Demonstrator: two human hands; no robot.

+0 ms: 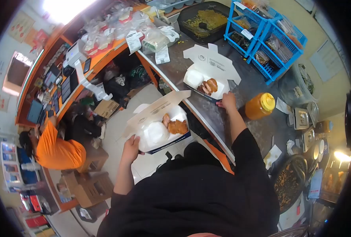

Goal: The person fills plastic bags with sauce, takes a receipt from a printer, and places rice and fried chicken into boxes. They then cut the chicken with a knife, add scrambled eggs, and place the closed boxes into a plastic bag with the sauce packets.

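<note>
In my left hand (130,151) is an open cardboard takeaway box (170,144), held at its near left corner above the floor beside the counter. White rice (155,132) and browned pieces of meat (177,126) lie inside it. My right hand (227,101) grips the near right corner of a second open takeaway box (213,62), which rests on the dark counter. That one contains rice (197,78) and sliced browned meat (209,85). Just right of my right hand stands a yellow-capped squeeze bottle (260,106) of orange sauce.
Blue basket racks (268,47) with packets stand at the back right, near a black pan (202,21) of yellow food. Bagged orders (112,31) and receipts crowd the left counter. A person in an orange shirt (60,150) sits at the left. A round tray (290,183) lies at right.
</note>
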